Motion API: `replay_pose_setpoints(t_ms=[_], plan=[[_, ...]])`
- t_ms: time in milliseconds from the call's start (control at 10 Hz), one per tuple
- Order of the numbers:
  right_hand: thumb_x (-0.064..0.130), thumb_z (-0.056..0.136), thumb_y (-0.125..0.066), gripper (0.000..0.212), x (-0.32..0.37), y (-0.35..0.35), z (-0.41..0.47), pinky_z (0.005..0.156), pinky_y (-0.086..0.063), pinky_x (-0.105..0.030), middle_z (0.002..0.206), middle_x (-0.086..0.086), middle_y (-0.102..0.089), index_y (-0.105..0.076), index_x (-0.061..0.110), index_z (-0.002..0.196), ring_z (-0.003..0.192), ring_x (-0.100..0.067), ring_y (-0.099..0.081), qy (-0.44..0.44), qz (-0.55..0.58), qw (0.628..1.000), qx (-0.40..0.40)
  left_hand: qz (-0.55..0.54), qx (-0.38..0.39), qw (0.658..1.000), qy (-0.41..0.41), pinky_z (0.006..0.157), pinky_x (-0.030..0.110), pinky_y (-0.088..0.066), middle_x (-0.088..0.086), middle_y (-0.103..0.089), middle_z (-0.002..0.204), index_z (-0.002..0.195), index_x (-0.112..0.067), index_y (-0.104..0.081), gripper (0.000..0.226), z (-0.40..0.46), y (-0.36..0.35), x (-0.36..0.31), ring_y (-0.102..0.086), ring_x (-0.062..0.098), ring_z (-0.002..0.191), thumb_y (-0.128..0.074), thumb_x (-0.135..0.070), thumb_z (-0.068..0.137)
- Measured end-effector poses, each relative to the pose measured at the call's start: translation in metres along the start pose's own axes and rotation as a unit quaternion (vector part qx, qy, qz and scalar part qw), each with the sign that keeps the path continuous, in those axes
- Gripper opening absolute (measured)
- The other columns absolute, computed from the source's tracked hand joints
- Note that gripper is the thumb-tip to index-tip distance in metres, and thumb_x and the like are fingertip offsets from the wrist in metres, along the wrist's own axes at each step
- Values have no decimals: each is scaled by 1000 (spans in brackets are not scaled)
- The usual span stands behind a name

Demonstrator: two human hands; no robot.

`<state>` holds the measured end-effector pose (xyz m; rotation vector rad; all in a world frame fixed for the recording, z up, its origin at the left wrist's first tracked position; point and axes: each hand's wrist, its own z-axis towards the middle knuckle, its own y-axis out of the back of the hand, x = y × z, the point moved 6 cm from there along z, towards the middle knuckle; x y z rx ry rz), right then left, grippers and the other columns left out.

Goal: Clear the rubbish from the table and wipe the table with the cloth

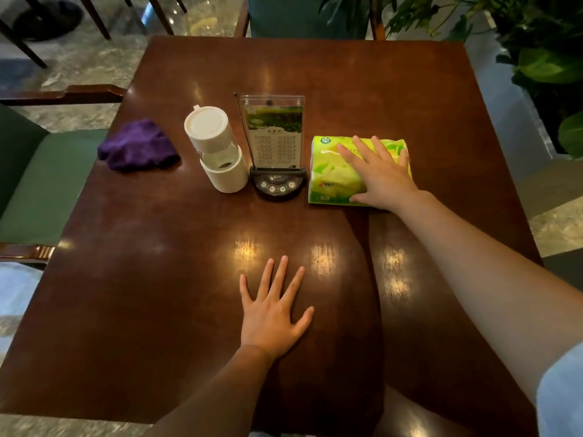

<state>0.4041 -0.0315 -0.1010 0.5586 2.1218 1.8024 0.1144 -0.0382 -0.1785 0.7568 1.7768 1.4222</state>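
A purple cloth [138,146] lies crumpled near the left edge of the dark wooden table [164,279]. A green and yellow tissue pack [331,175] lies right of centre. My right hand [380,175] rests on top of the pack with fingers spread and nearly straight, the thumb along its near edge. My left hand [274,313] lies flat on the bare table nearer to me, fingers spread, holding nothing. The cloth is far from both hands.
A white lidded cup [217,149] and a clear menu stand on a black call-button base [273,143] stand mid-table between cloth and pack. Green-cushioned chairs [41,184] flank the left and far sides. Potted plants [549,67] crowd the right.
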Motion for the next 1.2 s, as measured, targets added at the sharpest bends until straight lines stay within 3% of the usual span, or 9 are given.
replay_pose_setpoints(t_ms=[500, 900, 1100, 1200], plan=[[33, 71, -78, 103, 5, 0, 4, 103, -12, -73, 158, 1, -9, -5, 44, 143, 143, -33, -5, 7, -1, 1000, -18, 6, 4, 1000, 4, 109, 60, 10, -4, 0, 158, 147, -42, -2, 71, -1, -1, 1, 8, 21, 145, -25, -69, 85], [46, 69, -76, 104, 12, 12, -16, 106, -4, -69, 157, -7, -9, -5, 37, 144, 144, -30, 0, -18, -20, 998, -62, 1, 0, 1000, -4, 106, 58, 16, -6, 5, 158, 146, -44, 2, 71, 1, -6, 2, 11, 18, 145, -24, -70, 84], [44, 78, -67, 80, 26, 28, -68, 109, -13, -62, 149, -10, -30, -22, 31, 142, 141, -28, -17, -56, 36, 995, -78, 7, 121, 993, -1, 104, 61, 19, -6, 26, 154, 141, -44, 21, 72, 1, -1, 1, 29, 18, 139, -18, -70, 85], [42, 80, -64, 68, 43, 26, -94, 106, -26, -52, 137, -10, -43, -33, 27, 138, 131, -29, -34, -49, 57, 997, -26, -30, 220, 975, -13, 109, 64, -2, -2, 13, 158, 147, -39, 1, 78, 14, 19, -3, 12, 23, 144, -40, -62, 85]])
